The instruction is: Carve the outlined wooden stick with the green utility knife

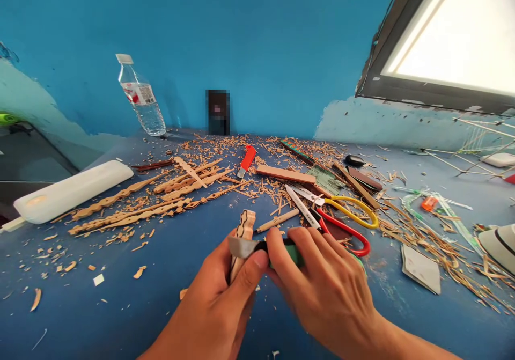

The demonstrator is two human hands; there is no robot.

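My left hand (221,293) is closed around a small wooden piece (246,221) that has a dark wavy line marked on its upper part. My right hand (322,277) grips a carving knife (241,247) by its green and black handle. The short metal blade lies across the wood, just below the marked part. My left thumb presses near the base of the blade. Beyond my hands are red-and-yellow-handled scissors (352,210), a white marker-like tool (302,206) and a thin wooden stick (279,221).
Wood shavings (225,145) litter the blue table (100,322). Several wavy carved strips (161,204) lie left, near a white block (76,191). A red cutter (247,159) and a flat wooden bar (285,174) sit centrally. A water bottle (142,100) stands by the wall.
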